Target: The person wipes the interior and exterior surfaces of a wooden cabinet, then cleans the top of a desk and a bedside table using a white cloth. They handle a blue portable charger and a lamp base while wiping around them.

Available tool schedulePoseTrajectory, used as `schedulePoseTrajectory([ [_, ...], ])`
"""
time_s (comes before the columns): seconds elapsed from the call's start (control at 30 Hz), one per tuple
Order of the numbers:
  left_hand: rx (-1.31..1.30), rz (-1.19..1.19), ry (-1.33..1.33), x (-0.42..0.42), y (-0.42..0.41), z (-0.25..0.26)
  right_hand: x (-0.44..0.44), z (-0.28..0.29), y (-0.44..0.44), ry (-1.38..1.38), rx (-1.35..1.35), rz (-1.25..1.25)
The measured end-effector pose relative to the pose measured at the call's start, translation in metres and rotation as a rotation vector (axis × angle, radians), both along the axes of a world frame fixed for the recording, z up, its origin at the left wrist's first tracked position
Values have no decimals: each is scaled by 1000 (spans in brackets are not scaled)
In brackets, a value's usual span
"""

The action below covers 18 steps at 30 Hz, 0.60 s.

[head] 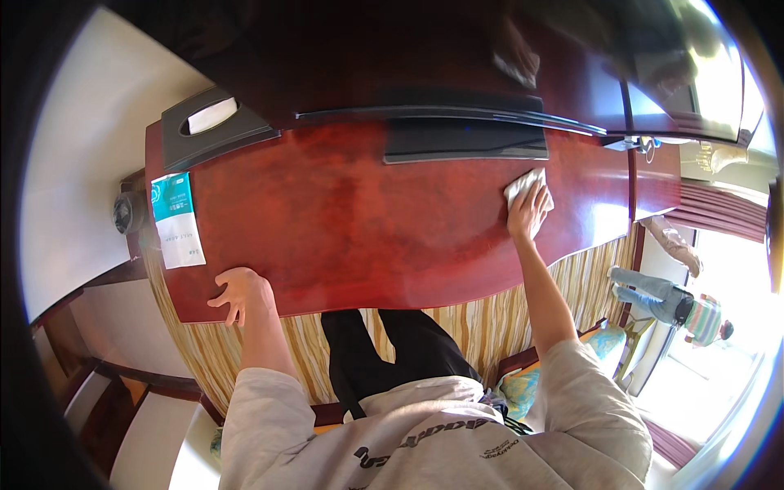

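Note:
My right hand [529,214] presses a folded white cloth or tissue [522,182] onto the glossy red-brown wooden cabinet top [343,226], right of its middle. The palm faces down over the cloth and hides part of it. Over the front left edge of the cabinet top, my left hand [242,294] has its fingers spread and holds nothing. Just beyond that hand lies a flat white and teal packet [177,220] that bears printing. Whether my left hand rests on the wood, I cannot tell.
A large dark television [380,55] stands along the back on a black base [465,139], its screen reflecting my hand. A dark tissue box [214,131] occupies the back left corner. To the right, another person [680,306] stands near a bright window, beside a reddish curtain [723,208].

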<state>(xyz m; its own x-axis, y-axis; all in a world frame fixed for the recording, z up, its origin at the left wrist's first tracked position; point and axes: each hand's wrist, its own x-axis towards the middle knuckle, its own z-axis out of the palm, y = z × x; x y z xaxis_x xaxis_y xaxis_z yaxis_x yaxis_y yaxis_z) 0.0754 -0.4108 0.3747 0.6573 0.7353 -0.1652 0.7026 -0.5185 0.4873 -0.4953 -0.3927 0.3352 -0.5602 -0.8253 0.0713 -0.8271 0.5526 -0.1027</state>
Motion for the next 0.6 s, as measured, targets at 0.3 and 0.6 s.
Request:
schedulePoseTrajectory([
  [0.3,1,-107,-49,-15,-9,9,154,-3,-34,-53,-109,171],
  [0.6,-1,-232,-102,-17,0,-6,1,36,7,-87,31,634],
])
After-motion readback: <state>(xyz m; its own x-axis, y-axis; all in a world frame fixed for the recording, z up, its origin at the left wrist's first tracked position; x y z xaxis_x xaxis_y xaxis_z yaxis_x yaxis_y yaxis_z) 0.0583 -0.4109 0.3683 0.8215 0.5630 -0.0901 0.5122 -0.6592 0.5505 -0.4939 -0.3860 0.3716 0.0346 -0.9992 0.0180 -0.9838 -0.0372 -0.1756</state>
